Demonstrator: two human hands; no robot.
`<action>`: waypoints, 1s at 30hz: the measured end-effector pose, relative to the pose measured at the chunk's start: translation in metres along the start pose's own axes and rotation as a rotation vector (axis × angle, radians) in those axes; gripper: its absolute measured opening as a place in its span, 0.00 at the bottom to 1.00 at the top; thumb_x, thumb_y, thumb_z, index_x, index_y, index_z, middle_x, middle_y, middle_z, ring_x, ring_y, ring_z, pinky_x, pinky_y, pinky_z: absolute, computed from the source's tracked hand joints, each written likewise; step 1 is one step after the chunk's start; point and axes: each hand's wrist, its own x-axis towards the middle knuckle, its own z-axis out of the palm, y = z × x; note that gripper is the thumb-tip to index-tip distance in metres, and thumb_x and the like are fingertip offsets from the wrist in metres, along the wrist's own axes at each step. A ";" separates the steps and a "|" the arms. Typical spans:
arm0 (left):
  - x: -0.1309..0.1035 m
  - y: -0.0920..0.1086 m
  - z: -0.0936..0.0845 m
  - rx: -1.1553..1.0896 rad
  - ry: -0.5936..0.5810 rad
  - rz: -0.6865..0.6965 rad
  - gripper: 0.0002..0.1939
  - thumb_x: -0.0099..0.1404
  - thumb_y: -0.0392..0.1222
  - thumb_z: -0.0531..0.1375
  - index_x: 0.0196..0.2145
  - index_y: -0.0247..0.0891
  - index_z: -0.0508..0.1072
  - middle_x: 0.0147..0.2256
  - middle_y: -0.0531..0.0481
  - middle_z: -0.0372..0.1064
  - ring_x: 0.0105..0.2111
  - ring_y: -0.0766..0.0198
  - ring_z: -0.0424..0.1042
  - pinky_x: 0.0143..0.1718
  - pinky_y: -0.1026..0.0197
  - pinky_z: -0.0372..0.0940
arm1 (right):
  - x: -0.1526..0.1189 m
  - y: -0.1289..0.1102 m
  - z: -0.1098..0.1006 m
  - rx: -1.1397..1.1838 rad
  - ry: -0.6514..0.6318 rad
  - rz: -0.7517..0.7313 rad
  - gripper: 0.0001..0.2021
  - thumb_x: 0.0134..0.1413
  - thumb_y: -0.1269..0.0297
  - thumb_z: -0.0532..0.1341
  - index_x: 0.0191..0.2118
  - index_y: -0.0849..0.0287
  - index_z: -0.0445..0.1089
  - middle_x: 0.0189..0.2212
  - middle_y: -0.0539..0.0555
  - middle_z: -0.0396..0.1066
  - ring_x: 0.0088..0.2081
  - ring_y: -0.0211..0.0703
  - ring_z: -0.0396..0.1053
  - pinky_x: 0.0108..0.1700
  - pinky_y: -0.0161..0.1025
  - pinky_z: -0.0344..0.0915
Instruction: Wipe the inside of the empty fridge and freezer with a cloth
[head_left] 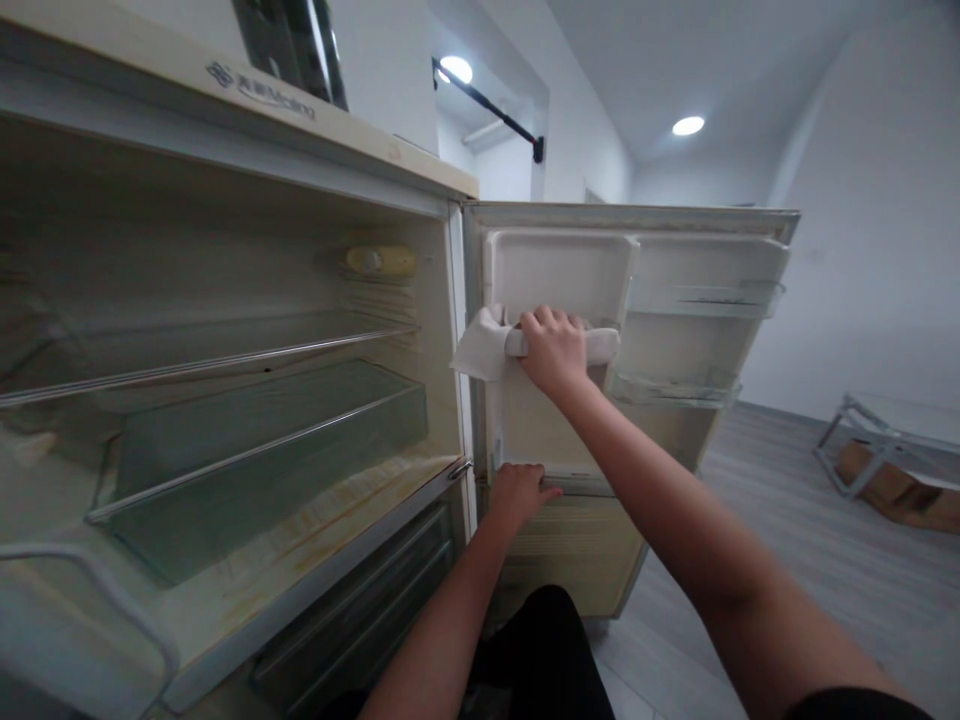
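The right hand [553,345] closed its fingers around a smooth white bar [602,346]; limp white cloth [480,347] spread toward the fridge door's [559,268] hinged edge, partly hidden. The left hand's [517,492] fingertips were obscured, grip unclear.

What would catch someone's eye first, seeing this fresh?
Probably the open fridge filling the left side, with yellowish stains along its bottom. Next, the right hand beside a white cloth at the open door, the left hand lower down.
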 end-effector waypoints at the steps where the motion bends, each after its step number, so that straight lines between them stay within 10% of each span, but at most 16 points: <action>1: 0.000 0.001 0.000 0.000 0.003 -0.001 0.23 0.69 0.64 0.60 0.41 0.40 0.79 0.43 0.42 0.82 0.45 0.48 0.80 0.46 0.52 0.68 | 0.000 -0.012 0.007 0.005 0.049 -0.009 0.15 0.68 0.67 0.53 0.53 0.61 0.73 0.53 0.65 0.74 0.51 0.58 0.71 0.53 0.52 0.64; 7: -0.002 -0.001 -0.001 0.003 0.013 0.012 0.23 0.70 0.63 0.59 0.42 0.40 0.78 0.41 0.42 0.81 0.45 0.49 0.80 0.48 0.51 0.67 | 0.000 -0.040 0.027 0.014 0.127 -0.093 0.24 0.71 0.71 0.42 0.63 0.61 0.67 0.68 0.67 0.60 0.59 0.59 0.63 0.66 0.63 0.53; 22: -0.007 -0.004 -0.004 -0.031 0.024 0.049 0.24 0.69 0.65 0.59 0.42 0.39 0.78 0.42 0.41 0.81 0.45 0.47 0.80 0.49 0.50 0.67 | -0.037 0.076 -0.001 -0.131 -0.037 -0.223 0.28 0.71 0.67 0.42 0.71 0.58 0.60 0.66 0.66 0.62 0.54 0.60 0.64 0.58 0.54 0.56; 30: -0.005 -0.004 0.001 -0.019 0.038 0.043 0.27 0.70 0.67 0.57 0.43 0.38 0.78 0.42 0.38 0.81 0.45 0.44 0.79 0.49 0.47 0.68 | -0.035 0.092 -0.017 0.287 -0.012 -0.116 0.28 0.68 0.64 0.48 0.70 0.58 0.64 0.58 0.61 0.73 0.56 0.56 0.69 0.59 0.51 0.64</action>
